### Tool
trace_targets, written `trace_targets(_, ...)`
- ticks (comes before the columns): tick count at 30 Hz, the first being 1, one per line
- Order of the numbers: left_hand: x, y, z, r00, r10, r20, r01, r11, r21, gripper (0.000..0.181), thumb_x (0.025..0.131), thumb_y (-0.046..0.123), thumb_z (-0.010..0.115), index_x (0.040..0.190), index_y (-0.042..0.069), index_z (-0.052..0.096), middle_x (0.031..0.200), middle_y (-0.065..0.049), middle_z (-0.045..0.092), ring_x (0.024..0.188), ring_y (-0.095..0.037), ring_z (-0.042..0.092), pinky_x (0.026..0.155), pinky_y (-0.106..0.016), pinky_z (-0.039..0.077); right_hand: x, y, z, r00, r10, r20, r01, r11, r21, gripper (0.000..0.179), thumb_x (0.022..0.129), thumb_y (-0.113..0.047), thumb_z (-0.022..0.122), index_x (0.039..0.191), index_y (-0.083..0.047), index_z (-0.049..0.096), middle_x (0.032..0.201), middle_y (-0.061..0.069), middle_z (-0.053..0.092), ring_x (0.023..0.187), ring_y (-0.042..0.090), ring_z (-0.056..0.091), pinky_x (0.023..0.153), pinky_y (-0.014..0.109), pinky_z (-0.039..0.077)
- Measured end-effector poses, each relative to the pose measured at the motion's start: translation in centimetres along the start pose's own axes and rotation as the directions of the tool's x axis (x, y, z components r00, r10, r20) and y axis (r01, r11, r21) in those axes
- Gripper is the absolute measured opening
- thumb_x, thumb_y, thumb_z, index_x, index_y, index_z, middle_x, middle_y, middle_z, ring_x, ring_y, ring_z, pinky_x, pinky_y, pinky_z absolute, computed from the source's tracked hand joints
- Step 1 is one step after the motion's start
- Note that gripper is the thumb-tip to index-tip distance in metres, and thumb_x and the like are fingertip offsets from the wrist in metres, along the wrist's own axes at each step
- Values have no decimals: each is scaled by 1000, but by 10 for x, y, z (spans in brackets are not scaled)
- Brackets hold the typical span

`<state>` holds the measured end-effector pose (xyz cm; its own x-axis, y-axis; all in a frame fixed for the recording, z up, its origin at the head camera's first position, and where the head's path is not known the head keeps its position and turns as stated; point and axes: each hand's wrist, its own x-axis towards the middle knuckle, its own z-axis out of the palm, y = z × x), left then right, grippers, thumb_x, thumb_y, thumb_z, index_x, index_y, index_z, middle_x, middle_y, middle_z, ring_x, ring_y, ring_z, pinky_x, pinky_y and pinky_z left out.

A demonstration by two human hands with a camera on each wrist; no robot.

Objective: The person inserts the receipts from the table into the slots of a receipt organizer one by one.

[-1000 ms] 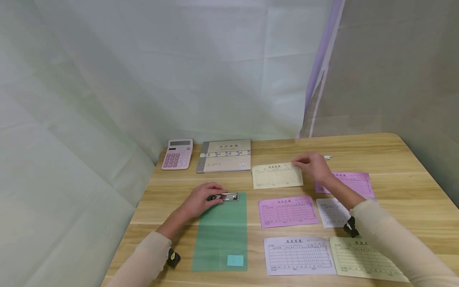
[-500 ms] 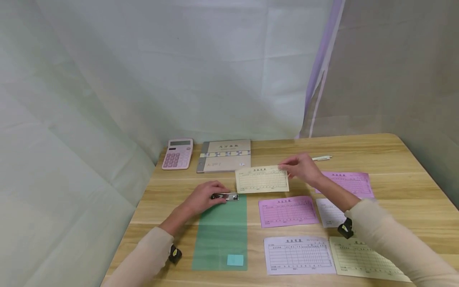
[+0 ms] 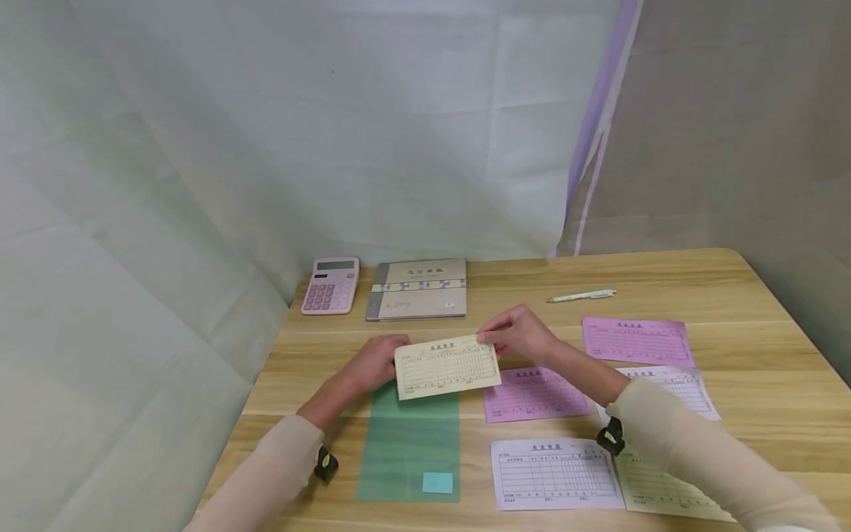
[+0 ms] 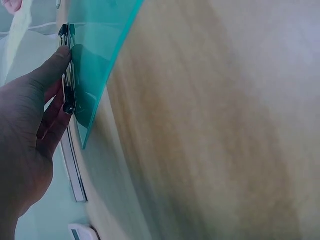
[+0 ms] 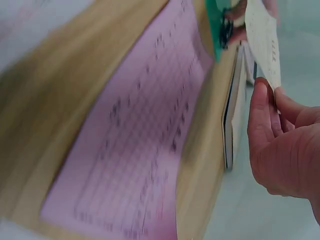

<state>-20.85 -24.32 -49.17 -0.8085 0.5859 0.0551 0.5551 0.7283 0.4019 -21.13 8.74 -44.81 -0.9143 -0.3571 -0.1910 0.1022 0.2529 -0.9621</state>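
My right hand [image 3: 521, 334] pinches a pale yellow receipt slip [image 3: 447, 367] by its upper right corner. The slip is tilted and overlaps the top of a translucent green clipboard [image 3: 411, 443] in the head view, hiding its metal clip. At the clipboard's top edge my left hand [image 3: 372, 362] grips that clip [image 4: 69, 92], thumb on one side and fingers on the other in the left wrist view. A small light-blue label [image 3: 437, 483] sits low on the board. Just right of it lies a pink slip [image 3: 535, 399], partly under my right hand's shadow.
Toward the back stand a pink calculator [image 3: 330, 286] and an account book [image 3: 417, 290]. A white pen [image 3: 581, 295] lies right of them. More slips spread over the right side: pink [image 3: 638, 340], white [image 3: 691, 391], white [image 3: 557, 476] and yellow [image 3: 658, 488].
My right hand has carried the yellow slip left and nearer, from beside the account book to over the clipboard's top, uncovering the pen. My left hand has stayed at the clip.
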Motion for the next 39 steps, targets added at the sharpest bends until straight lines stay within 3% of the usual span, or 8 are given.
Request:
trace_targets(7,4,0,-4,994,92,56,-94,995,30,27,98,17,78,125,19,80,104,7,73,92,-10,65,82,-31,54,2,5,34,997,45,69,-41,997,-58,9,94,-2,80,100,5,81,88,15,79,69,23,75,64,37,64)
trace_targets(14,5,3,-7,993,83,85,-85,996,27,28,97,27,82,124,21,81,101,10,73,85,-8,64,77,-27,52,6,11,58,995,63,82,-55,994,-97,6,91,1,81,95,5,81,84,14,78,65,23,75,62,35,63)
trace_targets(19,6,5,-8,986,138,90,-149,982,119,27,98,27,81,123,19,80,102,8,72,84,-5,60,77,-28,53,12,12,67,994,78,81,-70,993,-100,5,91,2,81,95,6,80,84,15,78,66,25,76,62,35,64)
trace_targets(22,6,7,-8,973,211,90,-226,946,231,26,99,28,79,123,18,80,101,7,70,81,-5,58,74,-26,53,15,13,70,992,93,83,-83,990,-112,5,92,2,80,95,6,80,83,14,78,66,24,76,62,34,63)
trace_targets(28,1,18,-7,940,332,86,-334,834,440,29,103,28,73,127,13,77,104,1,70,84,-11,67,76,-28,59,17,13,73,993,98,70,-88,987,-133,5,92,2,80,94,6,79,79,12,77,61,20,73,60,32,62)
trace_targets(32,-3,20,-3,933,352,74,-343,806,484,28,104,21,71,130,10,75,106,-2,70,89,-15,70,77,-29,61,17,12,74,993,96,67,-85,985,-148,5,93,1,79,93,6,78,78,10,77,60,18,72,60,32,62)
trace_targets(36,-6,21,-2,940,336,63,-324,815,480,30,102,11,72,131,10,74,109,-3,71,92,-17,72,79,-30,61,16,12,76,994,94,54,-83,982,-170,6,94,-1,79,93,5,78,79,9,76,62,19,73,60,32,62)
trace_targets(39,-7,22,-2,951,303,54,-293,839,459,33,100,6,73,132,11,74,112,-3,72,97,-17,72,83,-30,61,15,11,77,994,94,47,-84,980,-181,7,94,-2,79,92,4,78,79,8,76,62,19,73,60,31,62)
